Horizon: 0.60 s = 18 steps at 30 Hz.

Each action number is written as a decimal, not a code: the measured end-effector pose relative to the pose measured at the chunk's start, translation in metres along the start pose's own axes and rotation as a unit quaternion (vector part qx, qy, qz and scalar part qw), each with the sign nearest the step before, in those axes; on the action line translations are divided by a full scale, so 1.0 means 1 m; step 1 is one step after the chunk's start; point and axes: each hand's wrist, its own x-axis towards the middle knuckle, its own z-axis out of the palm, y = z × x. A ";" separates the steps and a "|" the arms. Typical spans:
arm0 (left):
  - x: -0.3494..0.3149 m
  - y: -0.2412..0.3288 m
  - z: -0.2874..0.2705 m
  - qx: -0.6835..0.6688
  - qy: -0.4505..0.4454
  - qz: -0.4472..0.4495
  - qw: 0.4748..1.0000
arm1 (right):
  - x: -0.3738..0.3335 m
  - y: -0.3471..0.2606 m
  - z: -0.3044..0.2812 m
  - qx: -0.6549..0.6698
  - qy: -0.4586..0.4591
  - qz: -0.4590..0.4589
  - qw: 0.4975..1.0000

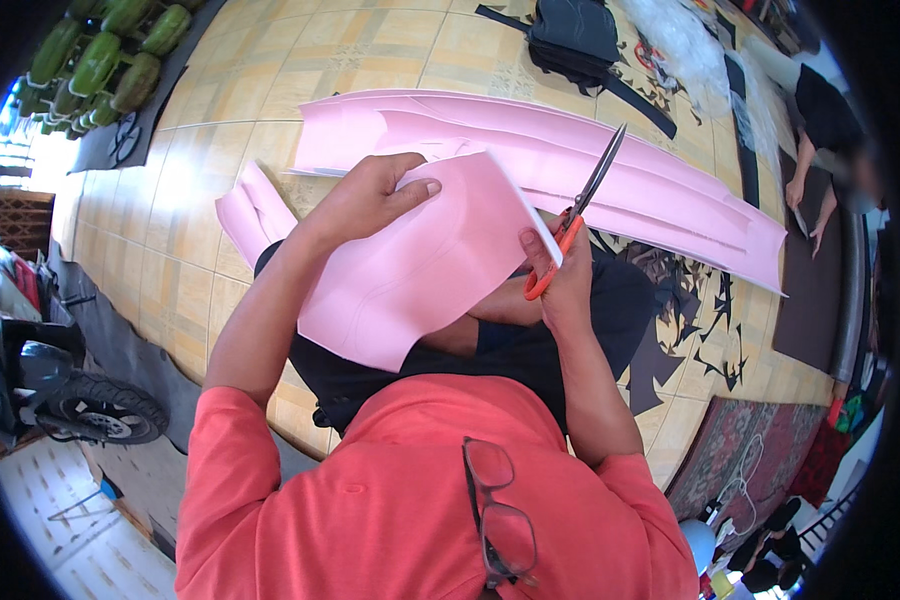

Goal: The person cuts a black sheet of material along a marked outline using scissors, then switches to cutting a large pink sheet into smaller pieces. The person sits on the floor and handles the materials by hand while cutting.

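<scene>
A pink sheet (420, 262) with a white edge and a faint curved line drawn on it is held up over my lap. My left hand (378, 195) grips its upper left edge, thumb on the pink face. My right hand (560, 272) holds scissors (573, 215) with orange handles and dark blades that point up and away, slightly parted from the sheet. That hand's thumb also rests at the sheet's right edge. Beyond lies a long pile of pink sheets (610, 185) on the floor, curling at the edges. A smaller pink piece (253, 212) lies to the left.
Dark scraps (675, 290) litter the tiled floor at right. A black bag (573, 40) and clear plastic (682, 55) lie at the far side. Another person (828, 120) works over dark material (808, 270) at far right. A motorcycle (60, 390) stands left; green canisters (95, 65) are stacked far left.
</scene>
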 end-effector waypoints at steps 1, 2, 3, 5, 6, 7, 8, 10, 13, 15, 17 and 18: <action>0.000 -0.002 0.000 -0.011 0.005 0.009 1.000 | 0.002 0.002 -0.001 -0.006 0.001 0.024 1.000; 0.000 -0.005 0.000 -0.023 0.009 0.018 1.000 | 0.002 0.000 0.001 0.071 -0.001 0.038 0.997; 0.001 -0.007 0.001 -0.035 0.012 0.029 0.999 | 0.002 -0.004 0.003 0.146 0.001 0.053 0.988; -0.003 -0.007 0.000 0.011 0.088 0.001 0.996 | 0.002 -0.002 0.008 0.253 0.027 0.061 0.965; -0.005 -0.005 0.002 0.032 0.125 -0.011 0.992 | 0.002 -0.003 0.009 0.266 0.028 0.063 0.962; -0.008 0.002 0.005 0.092 0.158 0.042 0.982 | 0.003 -0.004 0.009 0.277 0.033 0.064 0.958; -0.018 0.017 0.008 0.150 0.190 0.095 0.966 | 0.005 -0.006 0.006 0.287 0.040 0.064 0.955; -0.055 0.049 0.022 0.039 0.105 0.062 0.992 | 0.005 -0.011 0.001 0.284 0.021 0.094 0.954; -0.064 0.051 0.080 -0.317 -0.229 0.140 0.910 | 0.008 -0.019 0.006 0.311 -0.007 0.112 0.944; -0.055 0.035 0.121 -0.330 -0.258 0.049 0.907 | 0.007 -0.026 0.011 0.336 -0.008 0.118 0.934; -0.045 0.013 0.161 -0.387 -0.081 0.053 0.917 | 0.004 -0.037 0.016 0.357 -0.005 0.127 0.925; -0.040 0.017 0.161 -0.462 -0.034 0.045 0.885 | 0.004 -0.042 0.017 0.365 -0.014 0.118 0.923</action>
